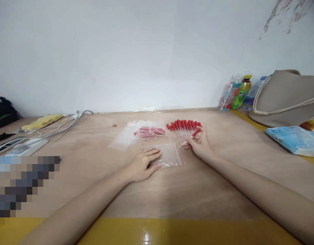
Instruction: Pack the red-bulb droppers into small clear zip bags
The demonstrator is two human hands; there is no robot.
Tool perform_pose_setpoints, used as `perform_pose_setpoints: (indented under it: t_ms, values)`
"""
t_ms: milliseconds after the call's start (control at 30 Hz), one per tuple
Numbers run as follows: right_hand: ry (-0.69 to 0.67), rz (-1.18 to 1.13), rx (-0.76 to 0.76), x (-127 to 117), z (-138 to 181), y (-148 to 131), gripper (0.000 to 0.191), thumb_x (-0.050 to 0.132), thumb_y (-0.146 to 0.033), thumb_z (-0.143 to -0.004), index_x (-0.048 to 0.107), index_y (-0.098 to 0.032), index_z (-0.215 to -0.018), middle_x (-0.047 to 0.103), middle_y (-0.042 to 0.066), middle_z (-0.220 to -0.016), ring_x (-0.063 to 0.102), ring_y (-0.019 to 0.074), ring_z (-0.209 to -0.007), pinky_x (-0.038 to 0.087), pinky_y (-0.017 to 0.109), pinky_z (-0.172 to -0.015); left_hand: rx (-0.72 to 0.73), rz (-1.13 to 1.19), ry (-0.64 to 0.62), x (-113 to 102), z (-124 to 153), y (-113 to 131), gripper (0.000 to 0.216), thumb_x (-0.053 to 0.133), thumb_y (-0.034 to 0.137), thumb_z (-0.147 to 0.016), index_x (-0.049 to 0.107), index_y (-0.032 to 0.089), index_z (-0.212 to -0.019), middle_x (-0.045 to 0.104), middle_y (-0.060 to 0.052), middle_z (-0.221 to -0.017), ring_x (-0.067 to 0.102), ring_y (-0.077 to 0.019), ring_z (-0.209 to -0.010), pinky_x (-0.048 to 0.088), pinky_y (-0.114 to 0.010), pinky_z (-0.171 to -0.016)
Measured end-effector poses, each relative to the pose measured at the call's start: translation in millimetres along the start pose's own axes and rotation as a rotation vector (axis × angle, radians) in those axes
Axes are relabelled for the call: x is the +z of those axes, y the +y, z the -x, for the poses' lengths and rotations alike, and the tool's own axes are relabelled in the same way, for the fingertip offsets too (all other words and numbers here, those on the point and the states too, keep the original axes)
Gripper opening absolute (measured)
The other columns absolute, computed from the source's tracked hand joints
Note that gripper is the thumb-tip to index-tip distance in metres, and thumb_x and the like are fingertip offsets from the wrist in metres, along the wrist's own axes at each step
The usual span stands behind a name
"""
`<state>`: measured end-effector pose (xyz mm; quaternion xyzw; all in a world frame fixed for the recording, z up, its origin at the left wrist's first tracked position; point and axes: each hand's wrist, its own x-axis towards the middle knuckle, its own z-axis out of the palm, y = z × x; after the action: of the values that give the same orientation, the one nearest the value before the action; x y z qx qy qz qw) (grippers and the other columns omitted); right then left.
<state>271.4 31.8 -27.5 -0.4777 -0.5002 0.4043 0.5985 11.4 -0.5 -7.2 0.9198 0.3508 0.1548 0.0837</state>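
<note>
Dropper [196,133] at clear bag [169,156], cables [69,126] left, bottles [241,95] right

Bare L hand [144,164] lies flat, palm down, fingers twd 2 o'clock, thumb spread twd 3; bare L forearm [95,199] slants in from 7. Bare R hand [201,144] curls, fingertips pinched, twd 10; bare R forearm [248,187] from 4.
</note>
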Motion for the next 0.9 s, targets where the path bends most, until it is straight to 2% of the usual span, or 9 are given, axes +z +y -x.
perform_pose_setpoints:
  t_ms: [333, 433, 533, 667, 767, 900]
  values:
    - [-0.043, -0.012, -0.030, -2, 5, 0, 0.069, 0.067, -0.036, -0.066, 0.022, -0.024, -0.116, 0.049, -0.008, -0.068, 0.060, 0.0126, -0.051, 0.055, 0.030, -0.052, -0.003, 0.004, -0.002, 0, 0, 0, 0.046, 0.043, 0.042, -0.091, 0.047, 0.019, -0.130, 0.045, -0.009, -0.136, 0.037, -0.0245, -0.129, 0.031, -0.046, -0.106]
    - [-0.097, -0.096, 0.031, 0, 11, -4, 0.061, 0.066, -0.039, -0.068, 0.026, -0.025, -0.111, 0.051, -0.008, -0.068, 0.062, 0.0135, -0.055, 0.055, 0.031, -0.056, 0.000, 0.011, 0.003, 1, 0, 0, 0.045, 0.044, 0.042, -0.090, 0.048, 0.019, -0.129, 0.046, -0.009, -0.136, 0.038, -0.0249, -0.128, 0.032, -0.045, -0.105]
    - [-0.159, -0.205, 0.157, 1, 16, -6, 0.046, 0.064, -0.042, -0.070, 0.035, -0.025, -0.101, 0.053, -0.006, -0.070, 0.064, 0.0139, -0.060, 0.055, 0.032, -0.061, 0.008, 0.018, 0.014, 1, 0, 0, 0.045, 0.045, 0.041, -0.090, 0.046, 0.020, -0.130, 0.046, -0.009, -0.135, 0.039, -0.0247, -0.127, 0.033, -0.045, -0.105]
    - [-0.338, -0.171, 0.220, -9, 16, -7, 0.033, 0.069, -0.039, -0.069, 0.049, -0.020, -0.087, 0.060, -0.001, -0.076, 0.061, 0.0109, -0.063, 0.052, 0.029, -0.064, 0.018, 0.029, 0.033, 1, 1, -1, 0.048, 0.046, 0.039, -0.089, 0.041, 0.021, -0.133, 0.046, -0.009, -0.135, 0.041, -0.0242, -0.126, 0.033, -0.046, -0.104]
    - [-0.503, -0.077, 0.177, -18, 15, -10, 0.030, 0.073, -0.033, -0.066, 0.055, -0.018, -0.085, 0.061, -0.001, -0.072, 0.054, 0.0072, -0.056, 0.046, 0.024, -0.057, 0.021, 0.034, 0.036, 1, 0, -1, 0.047, 0.046, 0.038, -0.090, 0.042, 0.020, -0.132, 0.047, -0.009, -0.135, 0.041, -0.0240, -0.126, 0.033, -0.045, -0.104]
    - [-0.629, -0.091, 0.102, -19, 14, -18, 0.028, 0.074, -0.032, -0.065, 0.056, -0.019, -0.082, 0.062, 0.001, -0.084, 0.055, 0.0079, -0.062, 0.045, 0.025, -0.058, 0.027, 0.039, 0.037, 2, 0, 0, 0.047, 0.047, 0.038, -0.089, 0.043, 0.020, -0.132, 0.047, -0.009, -0.134, 0.041, -0.0239, -0.126, 0.032, -0.045, -0.105]
